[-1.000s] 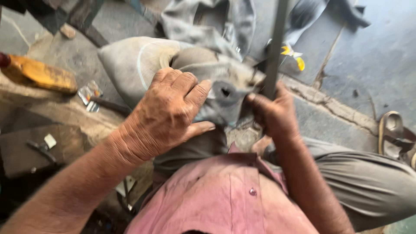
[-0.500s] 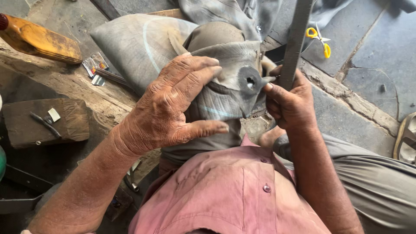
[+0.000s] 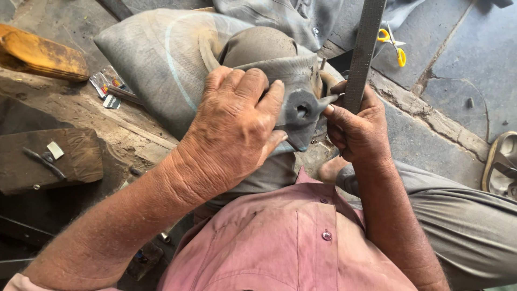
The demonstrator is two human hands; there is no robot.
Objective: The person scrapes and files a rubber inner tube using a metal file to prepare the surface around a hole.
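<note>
Rubber, grey and dusty, dominates the view: a large folded inner tube (image 3: pixel 161 59) lies over the worn stone floor (image 3: pixel 463 48) and across the person's lap. A smaller section of the same grey rubber, a bent flap with 1 round hole (image 3: pixel 300 110), stands up between the 2 hands.

Left hand (image 3: pixel 234 129): fingers spread and pressed flat over the flap, holding it bent against the tube. The grip is a firm press, not a closed fist.

Right hand (image 3: pixel 358 126): grip clenched around the lower end of a long flat grey metal file (image 3: pixel 365 48), which stands nearly upright just beside the flap; a fingertip touches the flap's pointed edge.

Progress, judged from the present layout: the rubber around the hole looks dull and roughened, so surface preparation appears under way. No patch or adhesive is visible on the flap, so covering the hole is judged still outstanding.

Smaller items: a yellow wooden block (image 3: pixel 43 54) at upper left, and yellow-handled scissors (image 3: pixel 393 46) on the floor beyond the file.
</note>
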